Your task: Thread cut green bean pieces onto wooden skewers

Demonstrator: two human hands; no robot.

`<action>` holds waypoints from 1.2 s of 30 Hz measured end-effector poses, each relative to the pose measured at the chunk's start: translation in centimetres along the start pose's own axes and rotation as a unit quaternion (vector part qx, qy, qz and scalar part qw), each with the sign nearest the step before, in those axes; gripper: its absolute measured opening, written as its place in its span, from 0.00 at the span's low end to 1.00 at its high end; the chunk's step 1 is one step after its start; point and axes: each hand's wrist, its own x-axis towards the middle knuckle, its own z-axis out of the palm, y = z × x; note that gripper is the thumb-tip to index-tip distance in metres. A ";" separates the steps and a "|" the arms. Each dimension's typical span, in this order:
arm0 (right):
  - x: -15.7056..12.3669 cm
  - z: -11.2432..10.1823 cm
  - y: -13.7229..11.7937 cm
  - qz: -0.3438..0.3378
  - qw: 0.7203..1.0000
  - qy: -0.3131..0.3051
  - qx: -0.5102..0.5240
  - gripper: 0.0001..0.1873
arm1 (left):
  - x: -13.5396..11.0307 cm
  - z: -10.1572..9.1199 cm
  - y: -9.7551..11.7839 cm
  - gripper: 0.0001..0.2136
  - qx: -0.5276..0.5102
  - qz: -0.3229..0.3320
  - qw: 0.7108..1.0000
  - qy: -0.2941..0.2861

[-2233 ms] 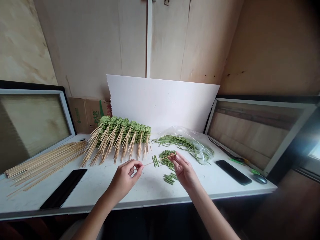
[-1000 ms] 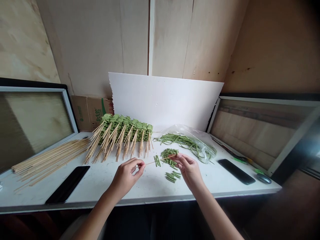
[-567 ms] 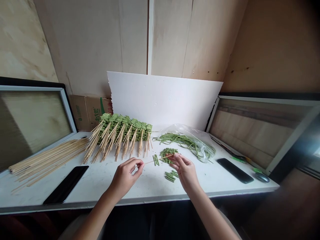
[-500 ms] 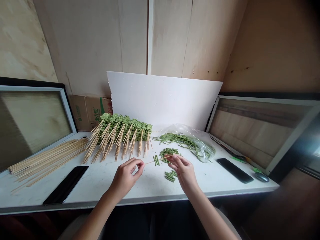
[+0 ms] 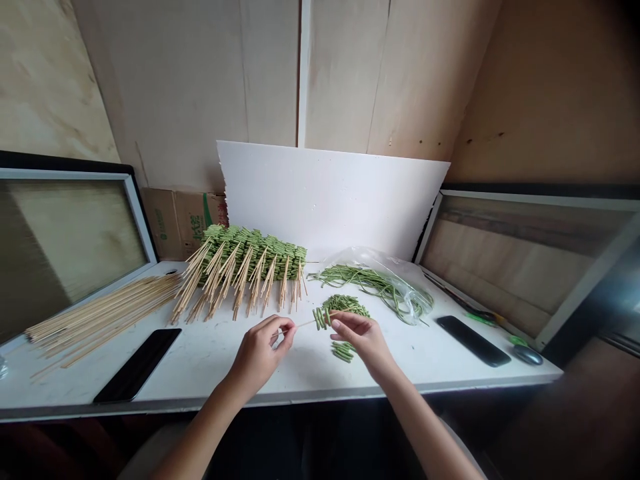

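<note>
My left hand pinches a thin bamboo skewer that points right. Several short green bean pieces sit side by side on the skewer. At their right, my right hand has its thumb and fingers closed on another bean piece at the skewer's far part; the fingers partly hide it. Behind the right hand is a heap of cut bean pieces, and below its fingers lies a smaller group of bean pieces.
Stacked bean skewers stand at the back left, beside loose bamboo skewers. Long uncut beans lie in a clear plastic bag. Black phones flank my arms. Scissors and a mouse lie right.
My right fingers have moved left along the skewer from its tip, and a further bean piece is now on it next to the others. My left hand still holds the skewer.
</note>
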 end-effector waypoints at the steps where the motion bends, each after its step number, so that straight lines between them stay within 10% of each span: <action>1: 0.3 -0.9 -0.2 -0.016 0.998 -0.019 -0.053 0.23 | 0.1 -0.1 -0.2 0.06 -0.004 -0.007 1.000 0.010; 7: 0.9 -5.7 0.8 -0.002 0.870 -0.007 -0.493 0.10 | 0.2 -0.4 -1.5 0.06 -0.011 -0.027 0.999 0.026; 13: 0.9 -6.0 2.2 0.036 0.796 -0.022 -0.604 0.10 | 0.1 0.0 -1.4 0.06 -0.004 -0.021 1.000 0.006; 19: 0.9 -6.1 2.3 -0.004 0.841 0.011 -0.541 0.07 | 0.1 -0.1 -1.0 0.06 0.012 -0.018 1.000 -0.013; 22: 1.1 -6.3 1.6 -0.033 0.914 0.015 -0.403 0.03 | 0.2 -0.4 -0.8 0.06 0.016 -0.018 1.000 -0.010; 26: 1.3 -5.9 0.1 0.000 0.988 0.021 -0.155 0.21 | 0.2 -0.8 -0.6 0.07 -0.008 -0.031 1.000 0.002; 36: 0.5 -3.6 -1.8 0.060 0.981 0.026 0.181 0.20 | 0.3 -0.9 0.3 0.07 -0.024 -0.021 0.999 -0.002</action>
